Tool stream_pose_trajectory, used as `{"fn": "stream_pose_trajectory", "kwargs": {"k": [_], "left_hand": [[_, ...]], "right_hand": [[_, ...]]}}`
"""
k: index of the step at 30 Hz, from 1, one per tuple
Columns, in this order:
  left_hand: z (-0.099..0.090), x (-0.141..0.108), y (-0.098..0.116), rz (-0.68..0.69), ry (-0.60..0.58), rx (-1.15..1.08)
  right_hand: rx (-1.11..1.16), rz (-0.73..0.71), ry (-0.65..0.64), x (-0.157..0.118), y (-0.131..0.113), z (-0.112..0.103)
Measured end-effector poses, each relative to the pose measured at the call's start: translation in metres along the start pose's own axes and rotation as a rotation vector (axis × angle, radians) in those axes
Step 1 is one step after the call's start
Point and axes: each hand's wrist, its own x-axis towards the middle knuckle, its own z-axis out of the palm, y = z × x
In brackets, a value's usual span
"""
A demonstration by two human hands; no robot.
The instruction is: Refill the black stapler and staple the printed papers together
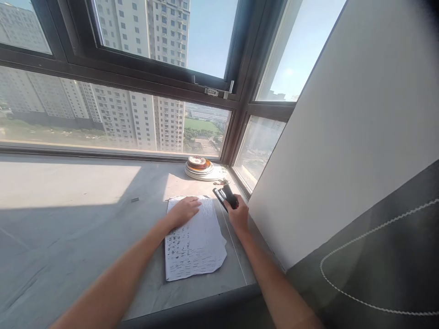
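Observation:
Handwritten white sheets (195, 251) with a ragged right edge lie on the grey stone sill. My left hand (185, 210) rests on their upper part, palm down, fingers stretched toward the right. Just beyond the upper right corner of the sheets, my right hand (239, 211) grips a black stapler (230, 196), its jaws apart and pointing up and to the left. The stapler is held above the sill and does not touch the paper.
Stacked plates (199, 168) stand in the window corner, with a small dark item (221, 182) in front of them. A small grey strip (135, 199) lies left of the sheets. A white wall (325, 137) slants along the right. Dark window frames (236, 107) border the sill's back.

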Motion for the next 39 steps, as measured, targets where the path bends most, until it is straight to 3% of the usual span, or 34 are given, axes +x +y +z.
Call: {"fn": "stream_pose_trajectory", "kwargs": {"k": [2,5,9,12,15,19,24,30,34,37,39], "left_hand": [[0.004,0.002,0.002,0.021,-0.024,-0.096],[0.002,0.006,-0.003,-0.060,0.056,-0.292],[-0.005,0.009,-0.015,-0.281,0.298,-0.685],[-0.008,0.009,-0.020,-0.345,0.472,-0.912],[-0.009,0.009,-0.022,-0.344,0.590,-0.928],[-0.008,0.009,-0.026,-0.352,0.708,-0.850],[-0.008,0.010,-0.026,-0.390,0.682,-0.854],[-0.010,0.010,-0.019,-0.430,0.580,-0.837],[-0.013,0.008,-0.011,-0.471,0.501,-0.796],[-0.017,0.006,-0.004,-0.469,0.459,-0.770],[-0.020,0.004,0.000,-0.457,0.409,-0.760]], "right_hand": [[0.098,-0.043,-0.158,-0.004,-0.006,0.004],[0.191,-0.099,-0.341,-0.011,-0.014,0.012],[0.244,-0.060,-0.404,-0.005,-0.026,0.026],[0.343,0.005,-0.564,0.011,-0.037,0.040],[0.440,0.059,-0.692,0.024,-0.042,0.056],[0.420,0.022,-0.688,0.025,-0.030,0.075],[0.295,-0.097,-0.692,0.021,-0.018,0.082],[0.192,-0.258,-0.699,0.022,-0.027,0.077],[0.219,-0.236,-0.637,0.027,-0.028,0.077],[0.086,-0.210,-0.516,0.030,-0.022,0.079],[0.016,-0.160,-0.504,0.031,-0.019,0.081]]}}
